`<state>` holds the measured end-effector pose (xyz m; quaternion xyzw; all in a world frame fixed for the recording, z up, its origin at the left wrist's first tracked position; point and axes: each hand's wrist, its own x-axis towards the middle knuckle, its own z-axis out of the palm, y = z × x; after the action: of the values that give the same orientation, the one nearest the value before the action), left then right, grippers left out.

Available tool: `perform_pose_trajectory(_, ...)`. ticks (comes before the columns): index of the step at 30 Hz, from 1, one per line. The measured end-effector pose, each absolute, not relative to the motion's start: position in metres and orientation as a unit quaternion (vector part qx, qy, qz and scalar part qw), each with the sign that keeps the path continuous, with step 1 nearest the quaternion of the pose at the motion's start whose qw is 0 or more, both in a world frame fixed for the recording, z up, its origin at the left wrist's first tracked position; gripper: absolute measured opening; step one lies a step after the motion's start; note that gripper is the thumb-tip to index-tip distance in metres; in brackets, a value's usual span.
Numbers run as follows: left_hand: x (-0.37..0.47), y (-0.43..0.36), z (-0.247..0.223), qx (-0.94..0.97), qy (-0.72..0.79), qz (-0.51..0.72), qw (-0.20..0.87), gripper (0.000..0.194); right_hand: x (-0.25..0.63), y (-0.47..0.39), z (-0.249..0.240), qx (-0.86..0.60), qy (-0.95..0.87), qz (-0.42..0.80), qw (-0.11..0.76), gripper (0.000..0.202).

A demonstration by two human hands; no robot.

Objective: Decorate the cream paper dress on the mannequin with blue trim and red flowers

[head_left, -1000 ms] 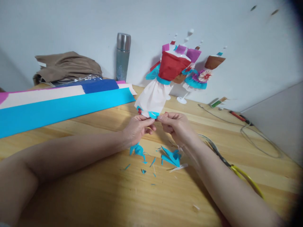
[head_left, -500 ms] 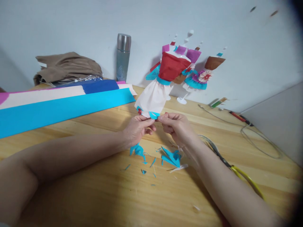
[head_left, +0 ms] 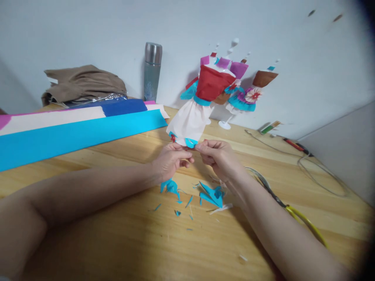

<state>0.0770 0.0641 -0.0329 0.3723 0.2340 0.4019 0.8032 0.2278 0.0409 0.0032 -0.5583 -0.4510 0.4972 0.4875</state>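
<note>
A small paper dress [head_left: 190,121] with a red top, a blue waistband and a white skirt stands upright above the table. My left hand [head_left: 173,160] is under the skirt's lower edge, its fingers bent and closed at the hem below the blue trim [head_left: 191,143]. On the right side of that trim, my right hand [head_left: 215,154] pinches the corner between thumb and forefinger. A small red piece [head_left: 172,137] shows at the skirt's left lower corner. Blue paper scraps [head_left: 212,195] lie on the table below my hands.
Scissors with yellow handles [head_left: 301,218] lie beside my right forearm. Long paper sheets [head_left: 79,132] stretch across the left, before a brown cloth [head_left: 88,84]. A bottle [head_left: 152,72] and more paper dresses [head_left: 243,101] stand at the back. A cable [head_left: 316,181] lies right.
My left thumb has lifted off the blue trim and moved slightly down. My right hand keeps its pinch at the corner, and the dress has hardly moved.
</note>
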Motion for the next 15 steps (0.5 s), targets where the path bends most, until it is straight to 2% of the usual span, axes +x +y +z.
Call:
perform_pose_trajectory(8, 0.0777, 0.0658, -0.0339, 0.370, 0.236, 0.407, 0.801, 0.025, 0.2220, 0.0390, 0.0073, -0.575, -0.470, 0.458, 0.490, 0.041)
perform_pose_trajectory(15, 0.0781, 0.0670, -0.0358, 0.364, 0.248, 0.420, 0.793, 0.021, 0.2195, 0.0381, 0.0054, -0.581, -0.509, 0.407, 0.488, 0.037)
